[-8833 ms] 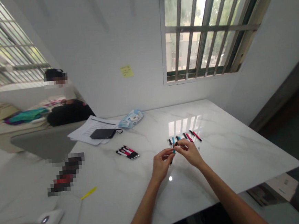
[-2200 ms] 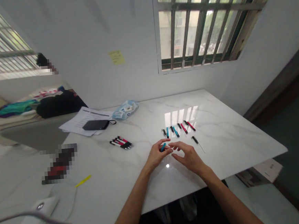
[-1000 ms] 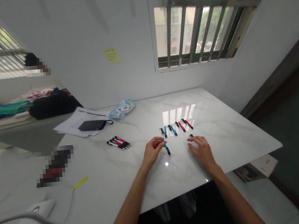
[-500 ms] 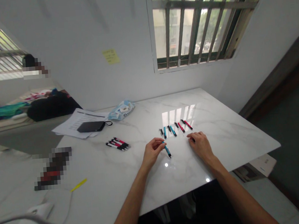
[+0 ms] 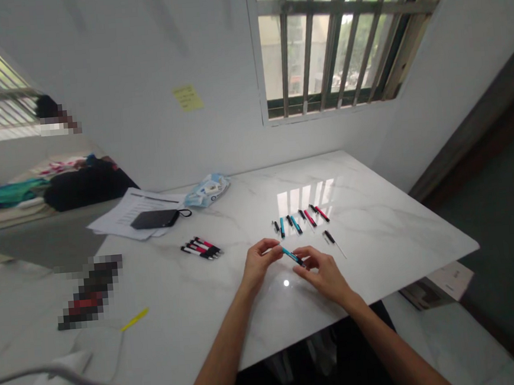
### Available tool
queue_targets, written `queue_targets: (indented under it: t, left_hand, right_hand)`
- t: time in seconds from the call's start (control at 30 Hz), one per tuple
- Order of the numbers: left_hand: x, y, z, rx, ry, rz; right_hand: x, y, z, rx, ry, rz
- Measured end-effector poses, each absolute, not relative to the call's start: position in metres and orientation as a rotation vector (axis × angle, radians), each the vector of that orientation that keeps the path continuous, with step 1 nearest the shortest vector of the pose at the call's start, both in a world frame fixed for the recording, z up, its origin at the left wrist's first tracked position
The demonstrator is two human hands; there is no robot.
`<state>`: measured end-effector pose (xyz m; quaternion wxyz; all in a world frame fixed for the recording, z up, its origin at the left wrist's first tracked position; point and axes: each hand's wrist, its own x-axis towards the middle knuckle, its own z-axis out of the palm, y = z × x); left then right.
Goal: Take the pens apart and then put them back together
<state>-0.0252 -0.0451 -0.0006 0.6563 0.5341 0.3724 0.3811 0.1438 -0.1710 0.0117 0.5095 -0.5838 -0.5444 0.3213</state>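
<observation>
The left hand [image 5: 256, 268] is grasping one blue pen barrel [image 5: 291, 254], pinching its upper end between thumb and fingers. This barrel is lying aslant in the air between the two hands, its black end pointing to the right hand [image 5: 324, 275]. The right hand is curving its thumb and fingers around that black end; whether it is pressing on it, I cannot tell.

Just ahead of the right hand, one black piece with a thin rod [image 5: 329, 237] is resting on the white table [image 5: 403, 246]. Farther ahead of the right hand, and of the gap between both hands, four barrels are lying in a row: two blue barrels [image 5: 281, 226] and two pink barrels [image 5: 309, 217]. Beside each of these four, a small black part [image 5: 276, 227] is lying, so four are making pairs.

To the left of the left hand, a group of pens [image 5: 201, 248] is lying side by side; I am counting about four, but they are too small to be sure. Beyond them from the left hand, one blue packet [image 5: 207, 190] is standing out, and farther left, one black pouch [image 5: 154, 219] is resting on several papers [image 5: 121, 218].
</observation>
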Motion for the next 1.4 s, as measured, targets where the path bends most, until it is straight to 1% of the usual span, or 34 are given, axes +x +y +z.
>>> queue_targets:
  t: [0.17,0.33,0.5,0.6,0.7,0.83,0.97,1.17,1.4]
  left_hand:
    - [-0.023,-0.051,0.003,1.241,0.808,0.786]
    - [-0.012,-0.067,0.001,1.374,0.687,0.517]
    - [-0.006,-0.072,-0.006,1.361,0.669,0.49]
    - [-0.008,-0.069,-0.009,1.374,0.673,0.511]
    - [-0.008,-0.068,-0.01,1.427,0.679,0.537]
    - [-0.003,-0.07,-0.005,1.592,0.703,0.54]
    - [0.014,-0.073,-0.001,1.845,0.723,0.57]
    - [0.058,-0.086,-0.006,2.154,0.718,0.5]
    - [0.104,-0.092,-0.014,2.269,0.714,0.491]
  right_hand:
    - [0.146,-0.164,0.005,-1.383,-1.115,0.665]
    - [0.165,-0.157,0.001,-1.338,-1.014,0.679]
    - [0.174,-0.16,0.0,-1.318,-0.977,0.68]
    - [0.189,-0.166,-0.001,-1.341,-0.873,0.567]
    - [0.218,-0.175,-0.007,-1.423,-0.786,0.373]
    - [0.258,-0.189,-0.023,-1.707,-0.876,0.181]
    - [0.274,-0.197,-0.035,-1.922,-1.034,0.063]
    - [0.273,-0.192,-0.043,-2.008,-1.136,-0.029]
    - [0.274,-0.19,-0.046,-2.008,-1.217,-0.039]
